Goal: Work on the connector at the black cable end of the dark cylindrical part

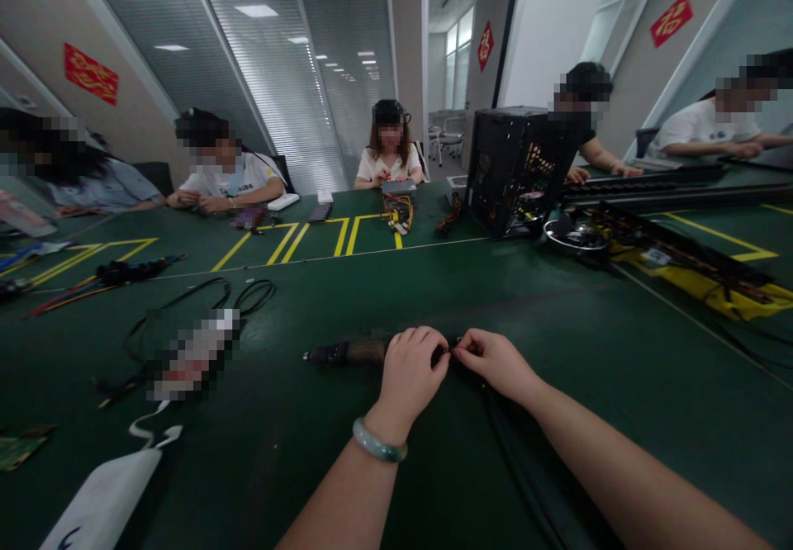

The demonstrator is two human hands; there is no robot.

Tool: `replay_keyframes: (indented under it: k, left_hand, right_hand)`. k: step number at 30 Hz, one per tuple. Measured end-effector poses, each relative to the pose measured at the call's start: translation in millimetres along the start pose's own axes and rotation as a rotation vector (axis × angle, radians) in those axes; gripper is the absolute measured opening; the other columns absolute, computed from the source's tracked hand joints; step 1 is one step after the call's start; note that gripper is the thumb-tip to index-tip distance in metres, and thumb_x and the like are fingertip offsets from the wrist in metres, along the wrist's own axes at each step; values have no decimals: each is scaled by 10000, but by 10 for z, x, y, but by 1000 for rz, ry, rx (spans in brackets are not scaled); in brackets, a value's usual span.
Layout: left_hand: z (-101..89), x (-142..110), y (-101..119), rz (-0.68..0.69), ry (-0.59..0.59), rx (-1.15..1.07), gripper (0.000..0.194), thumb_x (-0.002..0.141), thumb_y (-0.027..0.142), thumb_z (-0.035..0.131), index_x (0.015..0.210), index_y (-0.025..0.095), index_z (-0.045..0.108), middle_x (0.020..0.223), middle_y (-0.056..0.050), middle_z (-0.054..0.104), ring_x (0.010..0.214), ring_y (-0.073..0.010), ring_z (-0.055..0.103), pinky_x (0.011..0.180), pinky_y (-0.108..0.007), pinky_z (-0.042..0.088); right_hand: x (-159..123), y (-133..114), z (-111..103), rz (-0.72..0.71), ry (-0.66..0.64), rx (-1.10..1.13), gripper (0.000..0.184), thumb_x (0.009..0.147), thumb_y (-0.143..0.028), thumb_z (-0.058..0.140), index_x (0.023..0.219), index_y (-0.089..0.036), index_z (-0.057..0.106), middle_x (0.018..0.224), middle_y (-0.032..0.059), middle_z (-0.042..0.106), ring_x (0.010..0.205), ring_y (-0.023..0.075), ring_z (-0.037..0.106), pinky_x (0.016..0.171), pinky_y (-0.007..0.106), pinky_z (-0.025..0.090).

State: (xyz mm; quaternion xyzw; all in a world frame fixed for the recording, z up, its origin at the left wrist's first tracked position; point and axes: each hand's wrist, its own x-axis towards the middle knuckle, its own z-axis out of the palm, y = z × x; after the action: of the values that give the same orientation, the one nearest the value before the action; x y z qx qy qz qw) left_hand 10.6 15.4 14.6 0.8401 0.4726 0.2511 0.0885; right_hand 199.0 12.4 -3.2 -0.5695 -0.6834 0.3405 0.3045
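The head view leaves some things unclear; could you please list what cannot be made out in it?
All in the head view:
Rear of the dark tool: behind the left hand.
Small item at the fingertips of the left hand and right hand: too small, partly covered by fingers.
Markings on the pixelated item: blurred.
White device: cut off by the bottom edge.
Green circuit board: cut off by the left edge.

Electronics workshop in office-like room: green worktable (278,302), open computer case (517,170), circuit board (23,448), window blinds (260,63).
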Motion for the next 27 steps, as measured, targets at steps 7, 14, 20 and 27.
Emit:
replay_keyframes:
  k: [7,14,20,27]
  left_hand:
    - [-18,4,5,-8,-30,-3,136,872,163,599,971,256,600,1055,13,609,1014,-204,538,904,-380,396]
    - [7,-5,-9,-7,-18,-14,85,892,218,593,968,256,603,1048,17,601,1010,-200,539,910,-388,400]
    - [6,-1,-13,12,-4,21,128,864,191,622,968,263,600,1025,17,609,986,-206,540,879,-372,399]
    - [-7,-15,6,10,-8,40,95,871,202,614,952,251,602,1033,8,606,989,-205,541,883,-369,399]
  right_hand:
    - [0,-16,-8,-1,-2,-10,165,873,-338,584,804,-204,650,763,-14,685,680,153,610,589,232,403]
    - [6,-18,-9,4,-9,-20,170,873,-343,579,813,-202,652,761,-11,684,676,155,612,580,233,401]
    - [8,-3,4,-6,4,-36,169,865,-345,588,795,-202,646,738,-16,672,665,153,598,580,234,395]
    - [-2,-16,2,-24,12,-50,171,862,-341,581,790,-201,648,752,-11,681,675,154,605,585,236,397]
